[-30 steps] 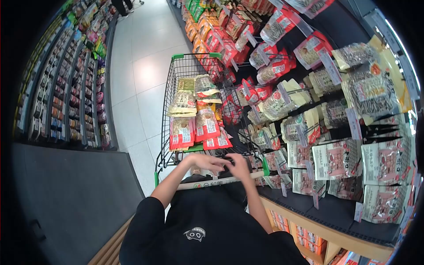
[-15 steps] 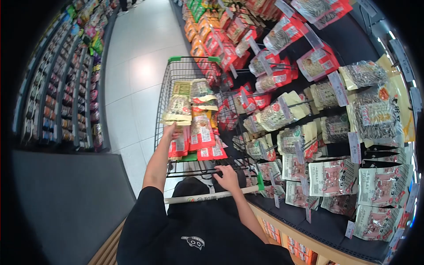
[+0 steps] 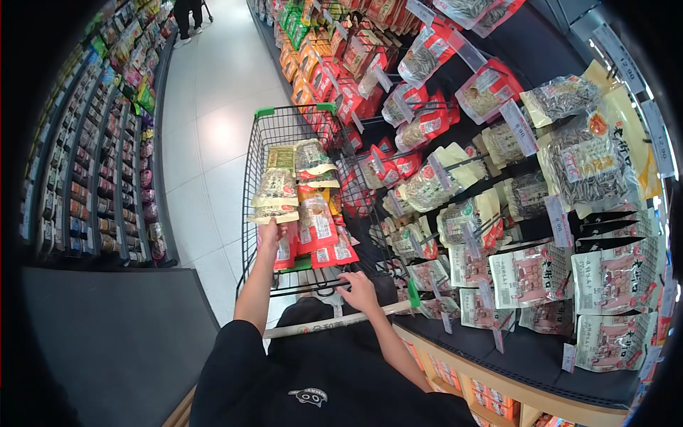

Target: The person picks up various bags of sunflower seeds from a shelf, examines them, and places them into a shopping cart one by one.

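Observation:
My left hand [image 3: 272, 230] is at the lower edge of a cream snack packet [image 3: 274, 213] in the shopping cart [image 3: 265, 272], its fingers closed on the packet's bottom seam. That packet lies against another cream packet [image 3: 276, 186]. To its right are a dark-windowed packet [image 3: 311, 158] and several red packets [image 3: 315, 224]. My right hand [image 3: 361, 292] is held over the near rim of the cart, fingers stretched out and holding nothing, just above the pale push handle [image 3: 341, 320].
Packets of seeds [image 3: 594, 160] hang on a shelf rack along the right, with price tags [image 3: 558, 220] jutting out. Left of the aisle [image 3: 213, 128] stand shelves of small goods [image 3: 92, 185] and a dark panel [image 3: 114, 334]. A person's legs [image 3: 186, 18] show far ahead.
The view has shifted, and the cart sits slightly lower and further left. The lower cream packet shows more separately from the one behind it. More of the distant person's legs shows.

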Available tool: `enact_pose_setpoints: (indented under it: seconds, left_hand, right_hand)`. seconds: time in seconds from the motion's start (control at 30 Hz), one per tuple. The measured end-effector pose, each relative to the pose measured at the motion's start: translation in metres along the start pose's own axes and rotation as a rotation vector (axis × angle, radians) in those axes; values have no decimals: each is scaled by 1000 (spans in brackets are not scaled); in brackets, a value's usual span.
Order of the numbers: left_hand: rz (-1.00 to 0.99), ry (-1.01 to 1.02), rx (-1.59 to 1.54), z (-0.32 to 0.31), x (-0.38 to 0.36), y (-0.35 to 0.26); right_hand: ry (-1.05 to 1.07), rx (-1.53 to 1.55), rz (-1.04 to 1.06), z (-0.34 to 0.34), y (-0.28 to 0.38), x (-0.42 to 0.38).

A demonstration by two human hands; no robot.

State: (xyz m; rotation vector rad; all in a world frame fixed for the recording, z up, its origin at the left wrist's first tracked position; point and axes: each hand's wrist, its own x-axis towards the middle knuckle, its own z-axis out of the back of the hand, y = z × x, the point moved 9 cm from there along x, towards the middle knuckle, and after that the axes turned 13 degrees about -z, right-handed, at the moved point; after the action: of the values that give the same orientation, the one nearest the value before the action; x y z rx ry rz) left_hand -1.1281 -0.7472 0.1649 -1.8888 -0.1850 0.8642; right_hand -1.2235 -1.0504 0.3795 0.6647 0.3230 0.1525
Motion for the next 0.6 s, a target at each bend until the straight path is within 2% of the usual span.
enact_pose_setpoints:
  seconds: [0.17, 0.2, 0.33, 0.37, 0.43, 0.5, 0.53, 0.57, 0.6]
  left_hand:
    - [-38, 116, 14, -4, -64, -54]
    - [-48, 141, 32, -9, -78, -66]
    - [-82, 269, 12, -43, -137, -117]
    - [-97, 317, 8, -54, -149, -126]
    - [-102, 407, 17, -81, -179, -139]
    - [-126, 519, 19, -124, -216, -156]
    - [-116, 591, 16, -147, -234, -157]
    - [-114, 676, 14, -174, -263, -173]
    - [-113, 730, -31, -198, -281, -175]
  right_hand:
    - [19, 43, 44, -1, 0, -3]
    - [82, 37, 28, -3, -3, -2]
    - [163, 458, -110, 15, 0, 2]
    - [119, 461, -122, 28, 4, 2]
    - [-97, 299, -76, 65, 26, 1]
    - [-234, 298, -2, 95, 48, -3]
    - [-322, 139, 81, 108, 61, -6]
    - [-365, 179, 118, 121, 71, -9]
    - [-274, 395, 93, 121, 65, -5]
